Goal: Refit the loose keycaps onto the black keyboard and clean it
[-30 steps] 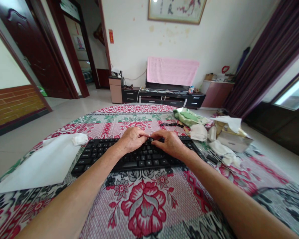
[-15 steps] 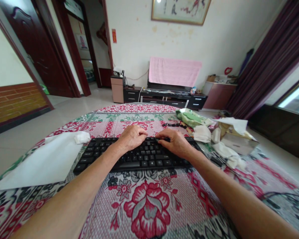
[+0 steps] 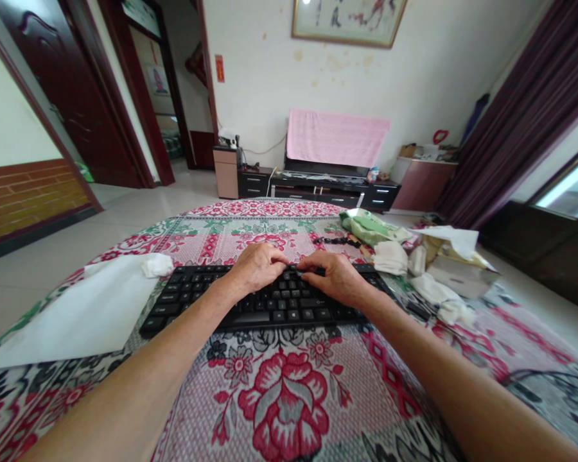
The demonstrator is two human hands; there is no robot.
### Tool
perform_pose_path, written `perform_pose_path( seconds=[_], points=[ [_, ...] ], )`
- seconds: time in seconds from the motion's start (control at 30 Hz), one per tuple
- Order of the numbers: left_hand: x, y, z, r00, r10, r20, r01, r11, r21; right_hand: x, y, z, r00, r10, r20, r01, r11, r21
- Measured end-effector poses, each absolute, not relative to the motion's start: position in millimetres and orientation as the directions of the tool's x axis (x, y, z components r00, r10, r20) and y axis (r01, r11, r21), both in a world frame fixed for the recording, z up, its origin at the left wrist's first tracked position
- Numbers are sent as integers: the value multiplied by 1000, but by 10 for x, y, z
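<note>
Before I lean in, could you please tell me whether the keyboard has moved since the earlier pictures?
No, the keyboard shows no clear shift either way: its near edge lies just beyond the tablecloth's large red flower, as before.

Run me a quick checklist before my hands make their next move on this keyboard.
1. Keyboard resting on the patterned tablecloth: ok.
2. Left hand and right hand both at the keyboard: ok, fingertips near its far edge.
3. Fingertips holding a loose key: cannot tell, too small to make out.
4. White sheet out from under the hands: ok, it lies left of them.
5. Area right of the keyboard uncluttered: not ok, crumpled white cloth and other items lie there.
</note>
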State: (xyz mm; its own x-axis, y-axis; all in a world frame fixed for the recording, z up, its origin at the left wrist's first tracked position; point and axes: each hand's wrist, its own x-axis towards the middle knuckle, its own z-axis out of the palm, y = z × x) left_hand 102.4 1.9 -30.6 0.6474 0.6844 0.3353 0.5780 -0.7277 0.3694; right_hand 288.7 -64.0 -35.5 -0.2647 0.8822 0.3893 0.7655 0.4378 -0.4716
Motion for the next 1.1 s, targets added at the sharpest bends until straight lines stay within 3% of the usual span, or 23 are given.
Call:
perform_pose_path(
  seconds=[0.3, 0.6, 0.8, 1.1],
  points=[
    [1028, 34, -347, 683, 661, 311, 578, -750, 322, 2833, -610, -349, -278, 895, 349, 791, 420, -444],
    [1069, -46, -331, 722, 636, 273, 598, -772, 216, 2830, -555, -377, -220, 939, 266, 784, 332, -524],
    [1098, -70, -364, 682, 674, 284, 630, -738, 241, 2841, -523, -412, -214, 952, 220, 756, 305, -579],
    [1118, -69, -373, 661, 693, 287, 629, -720, 291, 2850, -548, -348, -233, 938, 256, 784, 337, -521]
  ],
)
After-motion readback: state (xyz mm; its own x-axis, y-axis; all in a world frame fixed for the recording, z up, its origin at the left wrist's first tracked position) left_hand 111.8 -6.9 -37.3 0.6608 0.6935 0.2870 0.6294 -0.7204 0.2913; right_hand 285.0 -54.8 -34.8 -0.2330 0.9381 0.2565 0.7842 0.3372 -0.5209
